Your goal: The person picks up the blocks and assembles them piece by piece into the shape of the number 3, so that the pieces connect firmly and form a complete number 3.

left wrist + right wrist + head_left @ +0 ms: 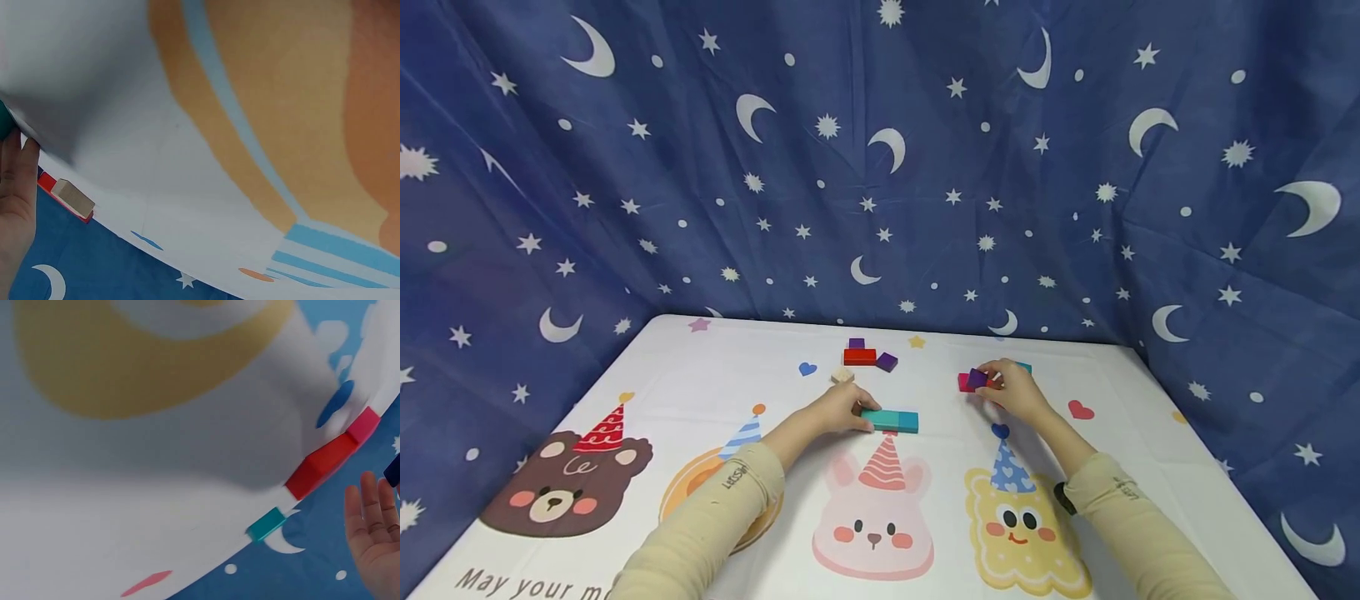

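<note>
Left hand has the left end of a long teal block pinched between thumb and fingers. A short blue block sits right up against the teal one's right end, so they make one straight bar near the middle of the table.

Right hand is pinching a dark purple block, tilted, over a pink block and a red block lying end to end. Can't tell if it's touching them. Just right of those there's a small teal piece.

Farther back, left of the right hand: a bright red bar, purple pieces behind it and to its right, plus a beige block on the near side. All on a white cartoon tablecloth, with a starry navy curtain behind.
</note>
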Tool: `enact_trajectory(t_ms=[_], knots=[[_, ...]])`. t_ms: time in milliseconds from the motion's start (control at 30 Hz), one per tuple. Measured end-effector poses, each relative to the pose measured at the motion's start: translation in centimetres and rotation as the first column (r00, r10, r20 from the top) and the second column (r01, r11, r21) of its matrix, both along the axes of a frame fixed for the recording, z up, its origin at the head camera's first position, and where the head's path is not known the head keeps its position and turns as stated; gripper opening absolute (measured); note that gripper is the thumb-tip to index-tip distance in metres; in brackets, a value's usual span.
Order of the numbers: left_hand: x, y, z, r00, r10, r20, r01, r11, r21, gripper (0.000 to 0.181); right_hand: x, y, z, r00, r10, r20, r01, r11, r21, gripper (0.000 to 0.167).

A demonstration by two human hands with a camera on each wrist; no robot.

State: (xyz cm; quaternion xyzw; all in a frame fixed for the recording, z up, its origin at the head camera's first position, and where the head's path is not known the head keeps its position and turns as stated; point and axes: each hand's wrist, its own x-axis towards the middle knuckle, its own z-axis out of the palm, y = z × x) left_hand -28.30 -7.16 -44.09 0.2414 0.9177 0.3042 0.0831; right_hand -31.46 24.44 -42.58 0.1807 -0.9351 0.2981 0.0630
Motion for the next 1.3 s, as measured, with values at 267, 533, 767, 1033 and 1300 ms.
enact_trajectory(t_ms=[267,533,767,1033,1300], knots=[[0.1,0.0,0.2,1.000,-0.004,-0.013,0.003,1.000,-0.029,0.029,0.0,-2.0,0.1,0.997,0.069,0.018,-0.069,0.998,0.010,0.036],[0.1,-0.1,0.4,0.999,-0.027,-0.031,0.026,0.999,-0.028,0.030,0.3,-3.9,0.1,0.992,0.127,0.022,-0.128,0.989,0.073,0.037],[0.0,0.0,0.4,0.998,-0.044,-0.040,0.043,0.999,-0.034,0.030,0.3,-4.9,-0.1,0.988,0.155,0.021,-0.156,0.982,0.106,0.033],[-0.1,-0.1,0.2,0.996,-0.065,-0.054,0.063,0.997,-0.048,0.031,0.2,-6.0,-0.5,0.984,0.165,0.062,-0.173,0.972,0.157,0.031],[-0.3,-0.2,0.0,0.994,-0.093,-0.056,0.090,0.995,-0.044,0.031,0.4,-6.8,-1.0,0.975,0.198,0.104,-0.214,0.960,0.183,0.030]])
